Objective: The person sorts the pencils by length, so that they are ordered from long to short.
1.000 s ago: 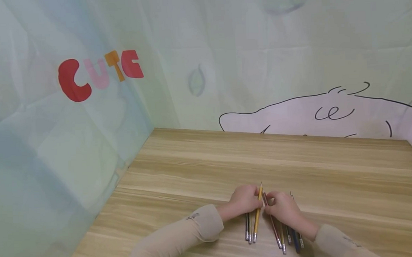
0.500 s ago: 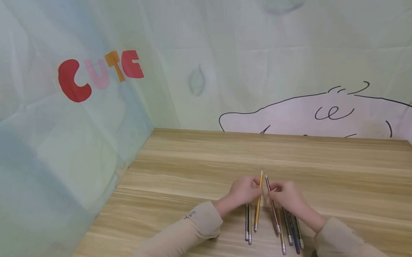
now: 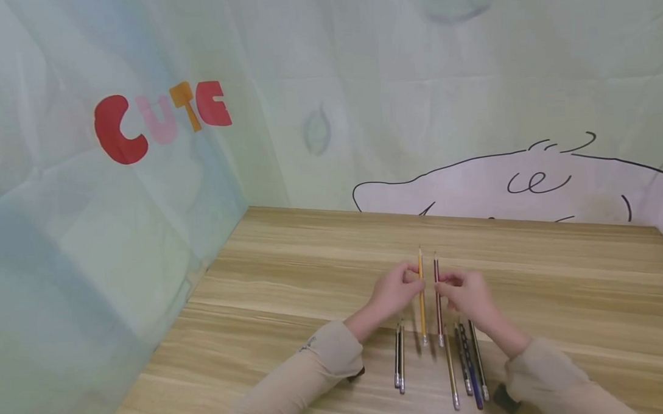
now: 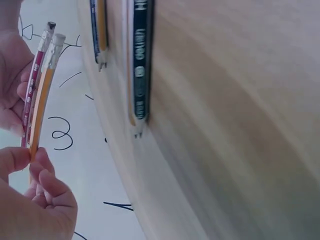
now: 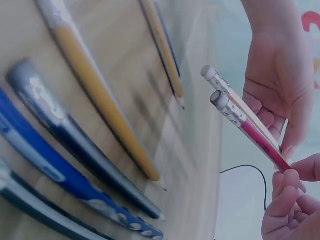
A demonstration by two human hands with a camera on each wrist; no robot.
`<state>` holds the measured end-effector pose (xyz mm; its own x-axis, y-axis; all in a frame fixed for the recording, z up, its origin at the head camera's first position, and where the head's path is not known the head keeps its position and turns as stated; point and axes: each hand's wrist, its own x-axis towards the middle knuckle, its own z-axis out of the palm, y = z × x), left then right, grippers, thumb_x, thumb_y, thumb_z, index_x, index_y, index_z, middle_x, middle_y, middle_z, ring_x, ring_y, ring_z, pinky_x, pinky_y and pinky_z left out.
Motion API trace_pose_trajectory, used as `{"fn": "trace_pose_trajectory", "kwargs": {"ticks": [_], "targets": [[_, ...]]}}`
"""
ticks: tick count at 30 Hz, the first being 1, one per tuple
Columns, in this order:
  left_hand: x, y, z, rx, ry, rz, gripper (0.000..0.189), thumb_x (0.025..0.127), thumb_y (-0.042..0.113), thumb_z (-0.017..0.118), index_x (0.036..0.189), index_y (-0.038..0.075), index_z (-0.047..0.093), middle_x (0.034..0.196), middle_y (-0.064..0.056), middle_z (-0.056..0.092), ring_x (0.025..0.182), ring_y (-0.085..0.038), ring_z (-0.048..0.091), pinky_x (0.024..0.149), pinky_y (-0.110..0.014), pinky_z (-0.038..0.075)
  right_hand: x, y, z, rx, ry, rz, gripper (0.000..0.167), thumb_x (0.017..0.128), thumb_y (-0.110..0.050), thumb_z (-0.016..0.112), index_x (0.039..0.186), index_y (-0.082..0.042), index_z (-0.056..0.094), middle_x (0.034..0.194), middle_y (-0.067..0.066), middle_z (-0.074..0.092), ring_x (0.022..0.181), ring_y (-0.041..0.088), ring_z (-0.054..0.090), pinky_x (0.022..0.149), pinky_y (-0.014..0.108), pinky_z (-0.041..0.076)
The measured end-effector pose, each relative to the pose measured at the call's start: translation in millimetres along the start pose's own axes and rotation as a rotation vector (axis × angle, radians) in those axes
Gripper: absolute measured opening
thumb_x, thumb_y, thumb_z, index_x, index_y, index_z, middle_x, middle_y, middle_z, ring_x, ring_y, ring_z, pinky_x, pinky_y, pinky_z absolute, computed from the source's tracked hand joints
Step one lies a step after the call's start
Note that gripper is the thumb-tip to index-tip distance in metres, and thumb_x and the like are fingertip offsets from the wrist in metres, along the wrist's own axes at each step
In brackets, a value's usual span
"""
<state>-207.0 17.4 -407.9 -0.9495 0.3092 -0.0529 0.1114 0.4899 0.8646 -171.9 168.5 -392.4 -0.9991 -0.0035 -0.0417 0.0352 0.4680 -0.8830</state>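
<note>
A yellow pencil (image 3: 422, 316) stands tip away in my left hand (image 3: 392, 291), pinched between thumb and fingers. Beside it my right hand (image 3: 470, 295) pinches a dark red pencil (image 3: 439, 319). The two pencils run nearly parallel with a small gap in the head view, their shadows on the table beneath. Silver ferrules and erasers show clearly on the yellow pencil (image 4: 44, 95) and the red pencil (image 5: 257, 140) in the wrist views. Nearer the body, two dark-and-gold pencils (image 3: 401, 366) lie together on the left.
Right of centre lie a gold pencil (image 3: 452, 373), a dark pencil (image 3: 460, 355), a blue pencil (image 3: 474, 382) and a dark green pencil (image 3: 479, 363). The wood-grain table (image 3: 289, 263) meets printed cloth walls (image 3: 304, 62) at its left and back. Something dark (image 3: 504, 399) sits by the right cuff.
Both hands have moved away from the body, carrying the yellow and red pencils off the others. The two pencils have turned from a slant to nearly parallel.
</note>
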Motion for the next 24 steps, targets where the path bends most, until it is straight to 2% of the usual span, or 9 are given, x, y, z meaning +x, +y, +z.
{"fn": "trace_pose_trajectory", "kwargs": {"ticks": [3,9,15,24], "targets": [[1.9,4.1,-2.1,-0.013,0.021,0.014,0.03,0.081,0.02,0.059,0.11,0.012,0.056,0.085,-0.003,0.065,0.059,-0.009,0.053,0.05,-0.021,0.045,2.4,-3.1,-3.6,0.05,-0.012,0.016,0.03,0.082,-0.007,0.054,0.105,0.012,0.054,0.077,0.008,0.061,0.051,0.008,0.049,0.046,0.02,0.044],[4.3,6.6,-3.8,-0.056,0.035,-0.004,0.03,0.082,0.023,0.059,0.111,0.015,0.056,0.084,-0.001,0.064,0.063,-0.014,0.056,0.051,-0.022,0.046,7.8,-0.6,-5.5,0.109,-0.025,0.035,0.029,0.084,-0.007,0.053,0.107,0.01,0.052,0.078,0.005,0.06,0.058,0.007,0.052,0.054,0.019,0.048],[6.5,4.9,-3.3,-0.111,0.035,0.006,0.033,0.081,0.022,0.059,0.112,0.012,0.055,0.083,-0.003,0.066,0.071,-0.019,0.063,0.053,-0.021,0.047,11.2,3.5,-2.7,0.124,-0.022,0.024,0.03,0.083,-0.007,0.055,0.107,0.01,0.053,0.076,0.003,0.06,0.057,0.006,0.052,0.056,0.021,0.049],[7.5,4.4,-2.5,-0.141,0.028,0.0,0.034,0.082,0.019,0.06,0.114,0.012,0.055,0.08,-0.005,0.066,0.069,-0.021,0.064,0.052,-0.021,0.048,13.3,4.2,-0.1,0.125,-0.013,0.023,0.028,0.082,-0.008,0.056,0.105,0.009,0.055,0.075,0.003,0.061,0.057,0.008,0.054,0.056,0.022,0.05]]}}
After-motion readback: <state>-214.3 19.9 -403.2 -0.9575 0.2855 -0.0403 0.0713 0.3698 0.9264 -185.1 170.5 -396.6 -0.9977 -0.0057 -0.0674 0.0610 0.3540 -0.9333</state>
